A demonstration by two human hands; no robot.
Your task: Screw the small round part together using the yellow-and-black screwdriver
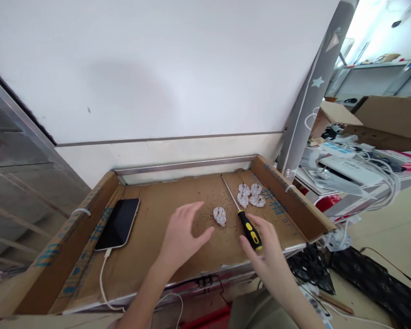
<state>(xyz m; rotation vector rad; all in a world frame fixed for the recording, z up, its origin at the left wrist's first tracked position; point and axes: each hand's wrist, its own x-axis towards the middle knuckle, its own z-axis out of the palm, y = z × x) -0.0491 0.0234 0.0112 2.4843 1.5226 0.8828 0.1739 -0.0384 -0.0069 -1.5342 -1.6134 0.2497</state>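
Note:
My left hand [183, 235] is open over the cardboard, its thumb and fingers apart. To its right lies a single clear plastic plug [219, 216] with metal pins, not touched by the hand. A screwdriver [250, 230] with a black and yellow handle lies on the cardboard, its shaft pointing to the back. My right hand [265, 244] is at the handle with thumb and fingers spread on either side of it; whether they touch it is hard to see. Beyond the handle, several more clear plugs [242, 198] sit in a cluster.
A cardboard tray [150, 201] with raised sides covers the work surface, with dark specks near the plugs. A phone [118, 224] on a white cable [102, 283] lies at the left. A grey post [304, 100] and a cluttered shelf [356, 176] stand to the right.

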